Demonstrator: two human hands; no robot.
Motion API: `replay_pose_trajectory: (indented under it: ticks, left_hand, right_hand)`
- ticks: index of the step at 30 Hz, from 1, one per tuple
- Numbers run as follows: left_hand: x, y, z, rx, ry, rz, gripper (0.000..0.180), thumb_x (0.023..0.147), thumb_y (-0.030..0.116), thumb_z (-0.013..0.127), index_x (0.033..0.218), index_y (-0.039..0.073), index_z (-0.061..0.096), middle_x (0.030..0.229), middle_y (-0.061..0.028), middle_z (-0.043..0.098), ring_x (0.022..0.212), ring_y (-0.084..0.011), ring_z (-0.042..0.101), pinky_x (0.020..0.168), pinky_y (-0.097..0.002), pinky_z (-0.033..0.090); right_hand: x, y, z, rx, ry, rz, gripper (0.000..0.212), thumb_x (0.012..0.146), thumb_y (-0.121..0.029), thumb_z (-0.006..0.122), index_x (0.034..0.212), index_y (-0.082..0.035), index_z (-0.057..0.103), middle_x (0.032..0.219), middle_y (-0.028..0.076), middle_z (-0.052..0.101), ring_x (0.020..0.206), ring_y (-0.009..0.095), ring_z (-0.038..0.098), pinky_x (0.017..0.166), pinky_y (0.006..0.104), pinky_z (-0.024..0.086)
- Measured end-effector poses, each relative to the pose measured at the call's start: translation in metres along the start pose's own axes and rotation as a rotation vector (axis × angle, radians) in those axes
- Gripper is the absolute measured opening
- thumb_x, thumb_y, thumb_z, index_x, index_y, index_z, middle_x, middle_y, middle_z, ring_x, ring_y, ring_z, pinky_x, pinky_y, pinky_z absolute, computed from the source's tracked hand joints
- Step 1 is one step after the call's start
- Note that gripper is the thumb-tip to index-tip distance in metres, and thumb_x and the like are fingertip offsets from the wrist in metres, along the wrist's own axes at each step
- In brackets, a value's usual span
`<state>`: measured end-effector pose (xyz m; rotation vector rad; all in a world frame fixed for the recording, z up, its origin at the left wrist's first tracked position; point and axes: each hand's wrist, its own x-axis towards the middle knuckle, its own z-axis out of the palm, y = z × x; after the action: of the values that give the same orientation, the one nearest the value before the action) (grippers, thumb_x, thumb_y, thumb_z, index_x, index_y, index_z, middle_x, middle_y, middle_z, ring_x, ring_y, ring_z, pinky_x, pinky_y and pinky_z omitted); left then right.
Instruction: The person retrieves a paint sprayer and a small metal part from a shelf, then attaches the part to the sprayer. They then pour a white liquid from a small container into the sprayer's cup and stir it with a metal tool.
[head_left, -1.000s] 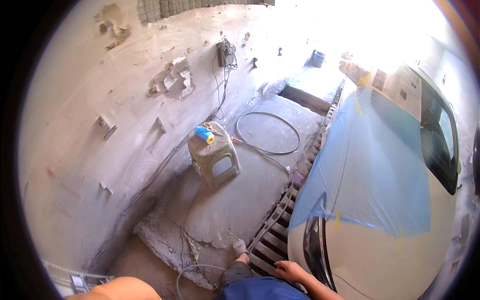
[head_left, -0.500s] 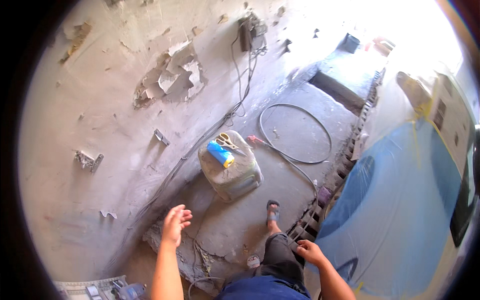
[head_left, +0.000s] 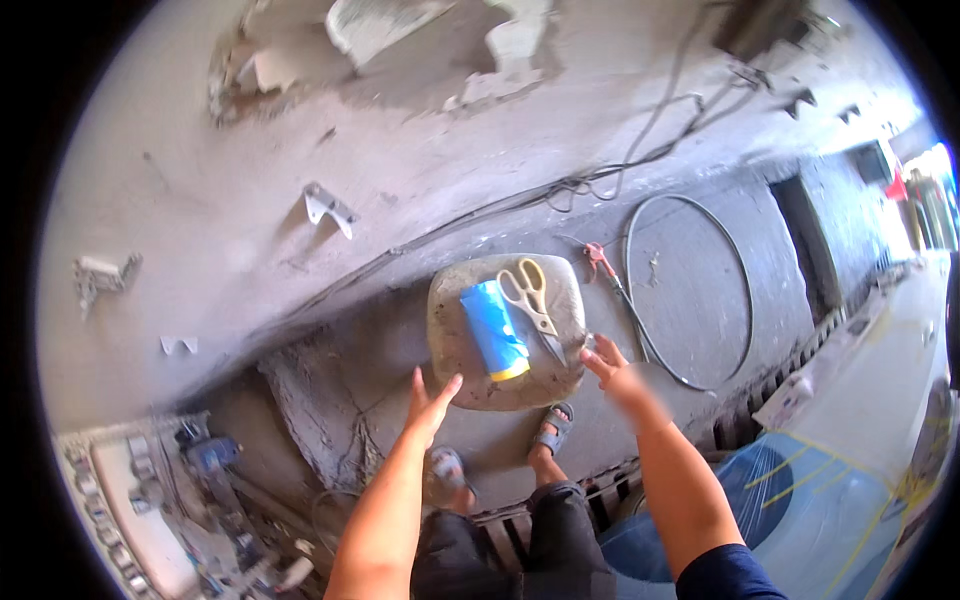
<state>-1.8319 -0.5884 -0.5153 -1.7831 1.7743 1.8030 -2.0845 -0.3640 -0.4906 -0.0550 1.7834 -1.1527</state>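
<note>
A dusty, rounded-square, stool-like block (head_left: 460, 375) stands on the floor in front of me. On its top lie a blue roll with a yellow end (head_left: 493, 328) and, beside it on the right, cream-handled scissors (head_left: 537, 300) with blades pointing toward me. My left hand (head_left: 430, 408) is at the block's near left corner, fingers spread and nothing in it. At its right side is my right hand (head_left: 607, 362), fingers apart and also holding nothing. Whether either hand touches the block I cannot tell.
A hose (head_left: 752, 300) with a red-ended nozzle (head_left: 597, 258) loops on the floor at right. Cables (head_left: 480, 212) run along the peeling wall. A floor grate (head_left: 740, 428) borders blue film-covered panels (head_left: 740, 500). Tools (head_left: 212, 455) crowd the lower left.
Both hands have moved forward to either side of the block, from lower and farther apart. My view has come closer and turned; the roll and scissors still lie on top.
</note>
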Motion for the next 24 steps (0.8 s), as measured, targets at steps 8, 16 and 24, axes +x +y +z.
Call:
replay_pose_trajectory:
  ticks: [8,16,24]
  left_hand:
    - [0.068,0.011,0.023,-0.236,-0.033,0.282,0.096,0.070,0.042,0.080,0.138,-0.004,0.030,0.124,-0.0212,0.053,0.116,-0.0307,0.052,0.099,-0.0395,0.040]
    - [0.074,-0.033,-0.016,-0.154,-0.006,0.222,0.114,0.060,0.051,0.082,0.142,-0.004,0.026,0.137,-0.0267,0.036,0.128,-0.0373,0.037,0.105,-0.0429,0.034]
    - [0.019,-0.071,-0.158,-0.232,0.052,0.111,0.111,0.061,0.047,0.084,0.140,-0.007,0.028,0.136,-0.0267,0.041,0.127,-0.0363,0.042,0.104,-0.0414,0.035]
  right_hand:
    - [0.069,0.005,0.032,0.195,-0.003,-0.070,0.084,0.084,-0.038,0.069,0.144,-0.004,0.022,0.134,0.016,0.043,0.121,0.026,0.043,0.101,0.0392,0.035]
    - [0.048,0.011,0.081,0.076,0.028,-0.040,0.079,0.077,-0.025,0.075,0.139,-0.002,0.030,0.128,0.014,0.048,0.116,0.024,0.047,0.100,0.0361,0.037]
    - [-0.015,-0.009,0.207,-0.046,-0.063,-0.076,0.081,0.076,-0.029,0.077,0.137,-0.001,0.031,0.124,0.014,0.050,0.114,0.024,0.047,0.098,0.0365,0.038]
